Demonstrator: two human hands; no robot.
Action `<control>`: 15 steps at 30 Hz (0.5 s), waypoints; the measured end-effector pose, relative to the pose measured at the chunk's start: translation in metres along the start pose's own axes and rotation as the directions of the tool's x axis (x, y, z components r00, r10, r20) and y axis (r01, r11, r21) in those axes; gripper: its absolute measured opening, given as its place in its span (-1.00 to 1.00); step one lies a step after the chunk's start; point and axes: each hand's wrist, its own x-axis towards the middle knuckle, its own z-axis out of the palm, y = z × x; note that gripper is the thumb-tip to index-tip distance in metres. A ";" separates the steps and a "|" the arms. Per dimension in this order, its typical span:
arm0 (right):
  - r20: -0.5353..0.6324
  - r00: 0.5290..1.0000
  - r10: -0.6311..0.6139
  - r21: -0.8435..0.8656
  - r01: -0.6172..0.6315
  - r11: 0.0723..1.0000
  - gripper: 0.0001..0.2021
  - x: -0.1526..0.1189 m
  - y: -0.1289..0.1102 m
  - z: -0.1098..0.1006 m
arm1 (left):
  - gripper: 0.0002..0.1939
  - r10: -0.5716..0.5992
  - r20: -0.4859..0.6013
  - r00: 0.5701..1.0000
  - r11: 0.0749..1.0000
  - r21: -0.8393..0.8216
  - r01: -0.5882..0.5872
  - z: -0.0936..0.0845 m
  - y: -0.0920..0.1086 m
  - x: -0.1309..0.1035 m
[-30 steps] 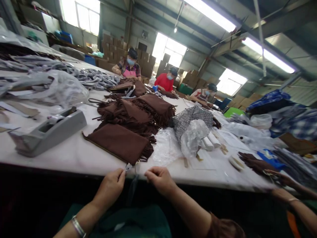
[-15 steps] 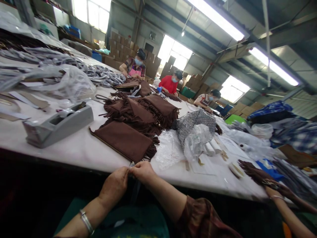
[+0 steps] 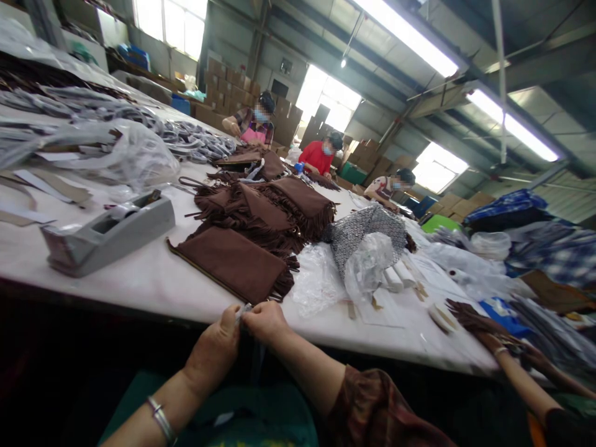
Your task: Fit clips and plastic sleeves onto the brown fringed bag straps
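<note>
At the table's front edge, my left hand (image 3: 215,349) is closed, thumb and fingers pinching a small light-grey strip (image 3: 242,311). My right hand (image 3: 267,323) pinches the same piece from the other side, so the two hands nearly touch. Something thin and dark hangs below them, too dim to name. Just beyond my fingers lies a flat brown fringed pouch (image 3: 233,264) with a zip along its edge. More brown fringed pouches (image 3: 274,205) are heaped behind it.
A grey tape dispenser (image 3: 112,233) stands on the white table (image 3: 139,279) at left. Grey wrapped straps (image 3: 190,139) lie behind it. Right of the pouches are clear plastic (image 3: 319,279), silver sparkly fabric (image 3: 367,230) and a tape roll (image 3: 442,318). A co-worker's hands (image 3: 493,341) handle brown fringe.
My left thumb has lifted and shifted slightly, and more of the grey strip shows between my hands. At right, the co-worker's hands have moved leftward and up onto the brown fringed piece.
</note>
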 end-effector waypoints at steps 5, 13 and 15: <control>-0.003 1.000 0.009 0.006 -0.009 1.000 -0.79 0.003 0.003 0.004 | -0.68 0.079 -0.063 0.995 0.996 -0.036 -0.081 0.006 -0.006 -0.005; 0.050 0.991 -0.121 0.043 0.119 0.992 -0.79 -0.009 0.008 0.004 | -0.76 -0.205 0.248 0.947 0.844 -0.445 0.299 -0.025 0.001 0.016; 0.042 0.989 -0.143 0.053 0.141 0.989 -0.79 -0.014 0.007 0.002 | -0.80 -0.356 0.347 0.868 0.677 -0.545 0.495 -0.031 0.003 0.023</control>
